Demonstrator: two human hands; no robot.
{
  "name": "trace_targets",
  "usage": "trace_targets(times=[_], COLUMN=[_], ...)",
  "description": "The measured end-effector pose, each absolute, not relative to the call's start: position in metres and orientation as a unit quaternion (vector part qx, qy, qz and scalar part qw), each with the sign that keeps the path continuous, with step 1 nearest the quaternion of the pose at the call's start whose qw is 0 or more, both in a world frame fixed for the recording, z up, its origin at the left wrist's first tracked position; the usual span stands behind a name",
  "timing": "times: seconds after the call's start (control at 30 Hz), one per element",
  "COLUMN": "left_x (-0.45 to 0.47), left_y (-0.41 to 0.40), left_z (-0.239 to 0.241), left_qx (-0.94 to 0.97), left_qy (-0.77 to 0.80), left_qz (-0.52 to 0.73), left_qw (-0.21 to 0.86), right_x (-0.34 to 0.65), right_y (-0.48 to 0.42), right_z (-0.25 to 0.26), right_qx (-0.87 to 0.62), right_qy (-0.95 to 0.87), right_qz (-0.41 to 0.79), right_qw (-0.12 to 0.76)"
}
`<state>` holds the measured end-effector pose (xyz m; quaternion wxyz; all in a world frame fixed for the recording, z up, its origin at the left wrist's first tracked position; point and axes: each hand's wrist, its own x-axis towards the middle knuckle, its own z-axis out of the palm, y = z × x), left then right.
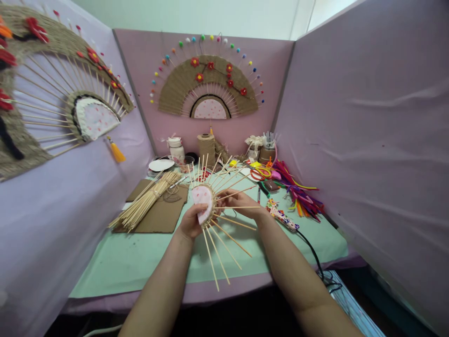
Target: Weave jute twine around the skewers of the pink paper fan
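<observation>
Item in hand: one fan frame (203, 199), its half-round panel pale with pink dots, its curved edge bound in twine, thin sticks radiating from it; I saw it held above the middle of the green tablecloth (157, 262). Left hand (192, 220): was closed on the panel, thumb laid across the dotted face. Right hand (242, 203): was bent in among the sticks, fingers near the bound edge and partly hidden; I could not tell whether they gripped anything. To the left lay one tied bundle of sticks (147, 201) on brown cardboard (166, 217), with a white plate (161, 164) behind. At the rear stood one cone of twine (206, 145) and one white bottle (176, 150). To the right lay orange-handled scissors (260, 174), bright fuzzy stems (308, 201) and one patterned tool (282, 215) on a black cable (312, 245). On the back wall hung one finished-looking fan (210, 79), red-flowered, with coloured balls arching above
</observation>
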<state>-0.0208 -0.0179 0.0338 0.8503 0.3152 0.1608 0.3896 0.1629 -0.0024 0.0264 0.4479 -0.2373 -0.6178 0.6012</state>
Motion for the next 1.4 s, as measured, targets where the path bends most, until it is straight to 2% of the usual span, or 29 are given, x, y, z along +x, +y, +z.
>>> trace_targets(times=[0.23,0.43,0.57,0.83,1.2,1.4], left_x=[-0.021,-0.012,-0.007,-0.008,-0.009,-0.019], left_y=[-0.017,-0.023,-0.023,-0.021,-0.021,-0.013], left_z=[0.028,0.024,0.025,0.024,0.028,0.028], left_qx=[0.345,0.406,0.388,0.366,0.377,0.356], left_qy=[0.171,0.174,0.187,0.197,0.201,0.211], left_qz=[0.362,0.321,0.326,0.331,0.345,0.369], left_qw=[0.849,0.838,0.842,0.847,0.836,0.833], right_x=[0.164,0.162,0.166,0.165,0.178,0.203], right_y=[0.008,0.008,0.011,0.008,0.016,0.012], right_z=[0.022,0.023,0.024,0.027,0.022,0.037], right_qx=[-0.327,-0.387,-0.389,-0.419,-0.389,-0.315], right_qy=[-0.535,-0.552,-0.54,-0.537,-0.515,-0.452], right_qz=[0.55,0.474,0.443,0.409,0.44,0.441], right_qw=[0.552,0.567,0.601,0.607,0.624,0.709])
